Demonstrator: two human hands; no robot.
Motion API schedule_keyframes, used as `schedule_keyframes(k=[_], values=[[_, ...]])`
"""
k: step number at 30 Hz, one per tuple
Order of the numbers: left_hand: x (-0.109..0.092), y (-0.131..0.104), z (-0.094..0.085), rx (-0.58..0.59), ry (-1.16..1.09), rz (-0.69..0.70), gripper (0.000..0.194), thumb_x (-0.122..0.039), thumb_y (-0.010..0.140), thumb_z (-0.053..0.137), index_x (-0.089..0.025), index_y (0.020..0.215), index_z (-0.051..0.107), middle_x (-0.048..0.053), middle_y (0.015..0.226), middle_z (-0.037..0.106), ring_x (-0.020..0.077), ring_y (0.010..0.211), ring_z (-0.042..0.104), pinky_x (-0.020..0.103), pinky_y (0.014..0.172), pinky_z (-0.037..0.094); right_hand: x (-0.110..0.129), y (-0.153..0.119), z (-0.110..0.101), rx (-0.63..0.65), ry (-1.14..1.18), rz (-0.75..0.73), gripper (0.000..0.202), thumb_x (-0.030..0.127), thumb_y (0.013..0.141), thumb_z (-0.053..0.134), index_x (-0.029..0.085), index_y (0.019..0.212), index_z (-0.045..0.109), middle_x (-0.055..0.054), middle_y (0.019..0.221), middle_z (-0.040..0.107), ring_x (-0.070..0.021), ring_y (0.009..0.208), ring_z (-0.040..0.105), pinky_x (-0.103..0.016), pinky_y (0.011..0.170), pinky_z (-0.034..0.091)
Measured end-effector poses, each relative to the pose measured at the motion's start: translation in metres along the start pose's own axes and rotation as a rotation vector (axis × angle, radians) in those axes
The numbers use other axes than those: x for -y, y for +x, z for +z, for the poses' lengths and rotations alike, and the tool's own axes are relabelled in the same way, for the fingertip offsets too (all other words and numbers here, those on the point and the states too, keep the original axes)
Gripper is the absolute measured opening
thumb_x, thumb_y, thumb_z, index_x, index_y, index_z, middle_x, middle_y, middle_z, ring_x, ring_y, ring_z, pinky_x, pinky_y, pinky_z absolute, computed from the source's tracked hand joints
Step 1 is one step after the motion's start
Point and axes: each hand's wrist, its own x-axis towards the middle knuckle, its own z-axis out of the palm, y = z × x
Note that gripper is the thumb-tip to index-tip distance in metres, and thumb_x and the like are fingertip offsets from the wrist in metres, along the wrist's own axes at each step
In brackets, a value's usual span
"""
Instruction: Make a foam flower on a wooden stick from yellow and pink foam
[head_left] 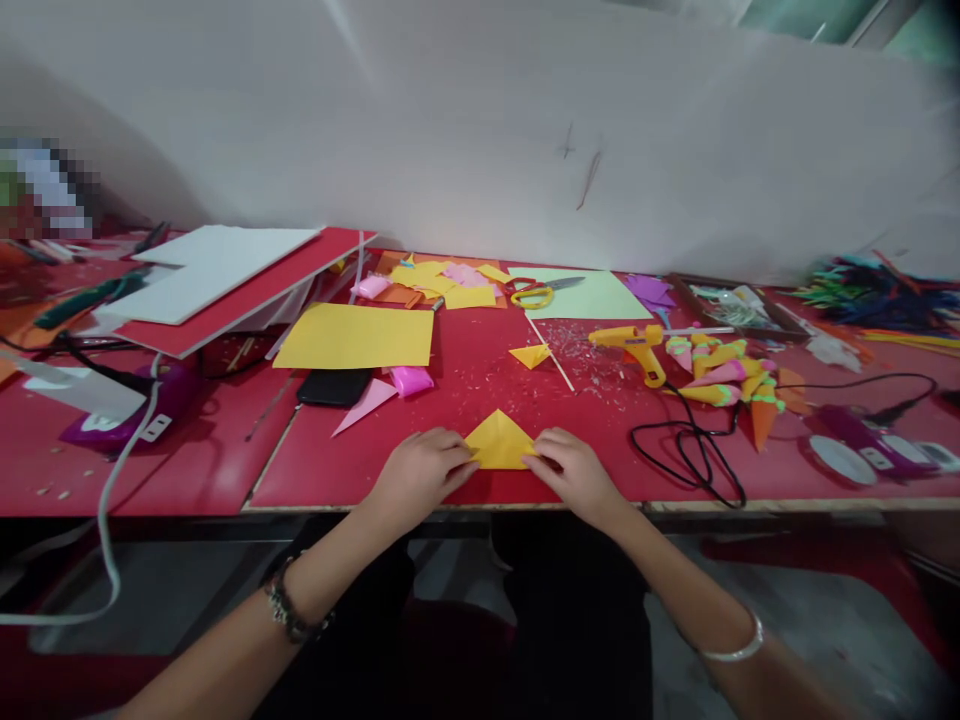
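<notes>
Your left hand and right hand are nearly closed, fingers curled in and thumbs pinching opposite lower corners of the yellow paper. That paper sits between them, near the front edge of the red table, its peak pointing away from you. It has been folded into a peaked shape, with creases running down from the tip; your fingertips hide the corners, so I can't quite tell whether those folds are finished.

Ahead of your hands, a small folded yellow piece lies beside a thin stick. Beyond your right hand is a yellow glue gun, and farther right a cluster of coloured cones looks already made up. Forward of your left hand, a pink packet and a pink paper triangle lie near a flat yellow sheet, which looks unworked. The scissors lie farther ahead, out of your grasp. I'd judge the piece you hold to be partway shaped, with no stick or cone attached to it.
</notes>
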Motion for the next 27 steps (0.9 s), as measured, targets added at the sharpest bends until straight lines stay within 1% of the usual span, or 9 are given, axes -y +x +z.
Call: schedule_keyframes(k=[2,4,7,10,15,20,23,27], values=[[0.0,0.001,0.001,-0.023,-0.033,-0.059,0.028,-0.033,0.086,0.038,-0.017,0.079,0.06,0.004,0.081,0.059,0.0138,0.078,0.053,0.023,0.065,0.039,-0.001,0.004,0.003,-0.013,-0.052,0.059,0.03,0.031,0.085,0.043,0.017,0.058,0.049,0.001,0.06,0.048,-0.0107,0.06,0.043,-0.023,0.057,0.031],[-0.001,0.003,0.001,-0.022,-0.045,-0.131,0.029,-0.034,0.086,0.038,-0.016,0.074,0.058,0.003,0.076,0.058,0.0123,0.071,0.052,0.021,0.059,0.037,0.0,0.006,0.005,-0.016,-0.109,0.097,0.031,0.032,0.084,0.043,0.017,0.057,0.046,0.002,0.058,0.046,-0.0099,0.058,0.042,-0.023,0.057,0.029],[-0.004,0.008,0.001,-0.004,-0.002,-0.221,0.032,-0.036,0.086,0.038,-0.016,0.067,0.054,0.001,0.068,0.054,0.0107,0.061,0.049,0.022,0.052,0.031,0.004,0.009,0.005,-0.004,-0.2,0.139,0.03,0.03,0.084,0.042,0.017,0.058,0.046,0.001,0.059,0.049,-0.0103,0.059,0.043,-0.023,0.058,0.027],[-0.006,0.012,0.002,0.004,0.07,-0.268,0.033,-0.037,0.085,0.037,-0.016,0.065,0.052,0.001,0.067,0.054,0.0108,0.058,0.048,0.022,0.049,0.026,0.007,0.012,0.005,0.007,-0.3,0.182,0.03,0.03,0.085,0.042,0.017,0.059,0.047,0.0,0.06,0.052,-0.0121,0.063,0.046,-0.024,0.057,0.026],[-0.005,0.015,0.007,-0.009,0.183,-0.274,0.031,-0.037,0.086,0.035,-0.017,0.068,0.052,0.002,0.066,0.054,0.0126,0.061,0.05,0.023,0.048,0.023,0.01,0.017,0.006,0.014,-0.401,0.246,0.03,0.034,0.085,0.04,0.017,0.063,0.053,-0.002,0.064,0.057,-0.0131,0.064,0.049,-0.025,0.053,0.023],[-0.004,0.016,0.009,0.0,0.255,-0.28,0.031,-0.038,0.086,0.034,-0.017,0.07,0.051,0.002,0.067,0.055,0.0134,0.061,0.052,0.025,0.047,0.023,0.011,0.021,0.003,0.067,-0.446,0.301,0.031,0.037,0.084,0.04,0.019,0.064,0.055,-0.002,0.063,0.058,-0.0125,0.061,0.05,-0.025,0.05,0.02],[-0.002,0.016,0.009,-0.014,0.274,-0.262,0.032,-0.039,0.086,0.035,-0.018,0.069,0.051,0.002,0.065,0.055,0.0135,0.059,0.051,0.026,0.051,0.026,0.013,0.022,0.002,0.085,-0.469,0.327,0.031,0.037,0.084,0.04,0.019,0.066,0.056,-0.002,0.064,0.059,-0.0124,0.06,0.051,-0.025,0.049,0.019],[0.002,0.015,0.007,-0.02,0.235,-0.236,0.031,-0.038,0.086,0.036,-0.017,0.068,0.05,0.001,0.063,0.056,0.0132,0.059,0.051,0.027,0.058,0.031,0.014,0.023,0.002,0.109,-0.505,0.346,0.03,0.037,0.085,0.039,0.019,0.068,0.057,-0.002,0.065,0.059,-0.0124,0.06,0.052,-0.025,0.048,0.017]])
